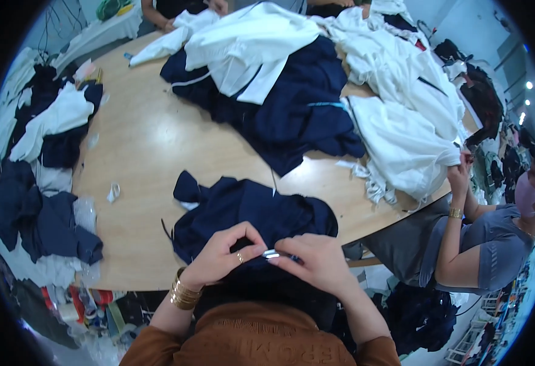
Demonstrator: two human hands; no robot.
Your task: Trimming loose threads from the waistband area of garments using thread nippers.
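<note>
A dark navy garment (252, 210) lies bunched at the table's near edge, under both hands, and hangs toward my lap. My left hand (228, 253), with gold bangles and a ring, is closed in a pinch of thumb and forefinger on the garment's near part; the exact spot is hidden. My right hand (319, 259) is closed round small thread snips (271, 254), whose shiny metal end points left at my left fingertips. Most of the snips is covered by the fingers.
Navy cloth (279, 122) and white garments (401, 79) are heaped across the wooden table (133, 158). Dark and white clothes (48, 207) pile along the left edge. A co-worker (487, 244) sits at right, handling white cloth; other people's hands (170, 24) show at the far side.
</note>
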